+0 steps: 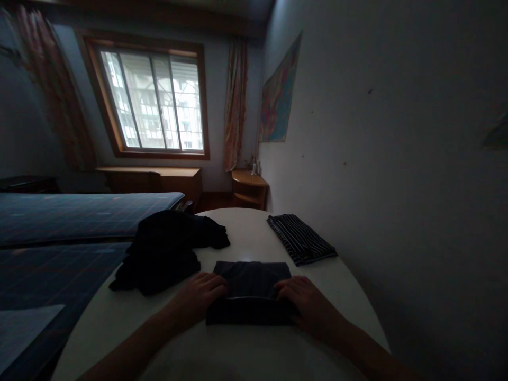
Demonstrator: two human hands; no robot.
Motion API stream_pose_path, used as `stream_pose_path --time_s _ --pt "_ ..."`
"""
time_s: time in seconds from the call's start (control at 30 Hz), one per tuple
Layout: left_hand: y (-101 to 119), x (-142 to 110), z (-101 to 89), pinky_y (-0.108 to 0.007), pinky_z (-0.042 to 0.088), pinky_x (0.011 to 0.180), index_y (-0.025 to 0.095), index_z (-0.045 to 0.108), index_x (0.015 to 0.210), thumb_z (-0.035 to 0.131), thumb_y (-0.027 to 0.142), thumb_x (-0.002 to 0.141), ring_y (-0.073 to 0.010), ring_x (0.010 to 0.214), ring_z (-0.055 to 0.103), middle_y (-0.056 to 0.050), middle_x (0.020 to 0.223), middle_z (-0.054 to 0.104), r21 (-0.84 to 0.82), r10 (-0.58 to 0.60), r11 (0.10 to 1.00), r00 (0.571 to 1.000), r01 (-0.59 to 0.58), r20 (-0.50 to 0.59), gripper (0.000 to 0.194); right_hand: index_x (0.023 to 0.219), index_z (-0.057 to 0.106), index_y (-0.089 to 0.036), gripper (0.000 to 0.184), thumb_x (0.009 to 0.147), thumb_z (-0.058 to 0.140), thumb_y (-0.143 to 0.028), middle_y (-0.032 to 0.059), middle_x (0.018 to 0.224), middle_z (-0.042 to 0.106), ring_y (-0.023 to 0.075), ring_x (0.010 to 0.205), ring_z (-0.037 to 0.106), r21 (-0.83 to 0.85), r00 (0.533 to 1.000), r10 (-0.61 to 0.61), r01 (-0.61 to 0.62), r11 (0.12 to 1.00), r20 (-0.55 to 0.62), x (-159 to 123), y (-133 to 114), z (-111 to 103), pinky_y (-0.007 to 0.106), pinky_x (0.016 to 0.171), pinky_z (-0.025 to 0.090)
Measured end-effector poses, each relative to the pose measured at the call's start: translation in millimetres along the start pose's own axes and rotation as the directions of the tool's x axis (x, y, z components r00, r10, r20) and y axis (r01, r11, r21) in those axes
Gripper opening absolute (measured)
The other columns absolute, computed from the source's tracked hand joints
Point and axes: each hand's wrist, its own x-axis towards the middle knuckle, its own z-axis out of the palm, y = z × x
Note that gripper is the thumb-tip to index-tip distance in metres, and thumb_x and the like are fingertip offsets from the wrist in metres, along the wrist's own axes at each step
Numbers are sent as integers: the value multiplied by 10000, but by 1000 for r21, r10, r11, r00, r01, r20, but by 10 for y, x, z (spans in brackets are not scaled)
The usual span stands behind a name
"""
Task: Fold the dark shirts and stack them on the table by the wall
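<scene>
A dark grey folded garment (254, 278) lies flat on the round white table (238, 349) in front of me. Its near part is a darker strip, and a thin pale edge runs across the middle at the fold. On the left end of that fold is my left hand (207, 288), its fingers curled onto the cloth. My right hand (296, 293) grips the opposite end in the same way, thumb side hidden against the fabric. Which kind of garment it is I cannot make out in the dim light.
A loose heap of black clothing (166, 248) sits at the table's left side. Toward the right edge lies a folded black-and-white striped garment (302, 238). A bed with a blue checked mattress (79, 217) borders the table on the left; a wall (397, 185) rises on the right.
</scene>
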Motion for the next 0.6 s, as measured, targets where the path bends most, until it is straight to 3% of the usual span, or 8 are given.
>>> stream_pose_path --time_s 0.13,0.3,0.43,0.53,0.6 --pt "-3 23 7 -383 484 888 209 595 1063 467 -36 851 -217 1021 629 -42 1132 673 43 14 999 1000 -13 -22 348 939 598 -187 427 613 458 51 76 1165 680 225 1068 599 -64 999 -22 21 998 -23 -19 52 42 421 964 406" --pt "15 -67 -22 -382 477 935 237 604 1089 446 -69 780 -206 1046 615 -31 1168 657 -37 49 998 999 -49 17 463 984 618 -188 399 645 516 -3 70 1196 663 227 1069 590 -80 996 -24 31 996 83 -94 43 31 415 959 400" --pt "-10 -95 -171 -365 496 923 258 609 1119 505 12 733 -199 1024 622 -21 1098 675 -212 -83 974 996 84 15 469 881 623 -198 195 706 695 -244 49 1001 683 230 940 604 -39 994 14 -10 999 110 -4 -70 -134 422 913 408" --pt "5 71 -195 -371 498 955 238 620 1125 472 169 903 -197 1069 624 -50 1142 675 -261 -220 945 973 195 -70 275 819 622 -197 156 846 634 -350 44 880 678 213 878 611 -41 993 101 -99 994 56 241 -205 -197 392 858 437" --pt "52 240 -108 -402 456 1040 237 580 1249 405 288 990 -209 1204 572 -77 1313 613 -238 -287 937 951 254 -115 317 968 653 -200 192 938 534 -347 70 1016 697 215 986 617 -25 989 148 -148 989 -9 440 -287 -149 387 909 443"
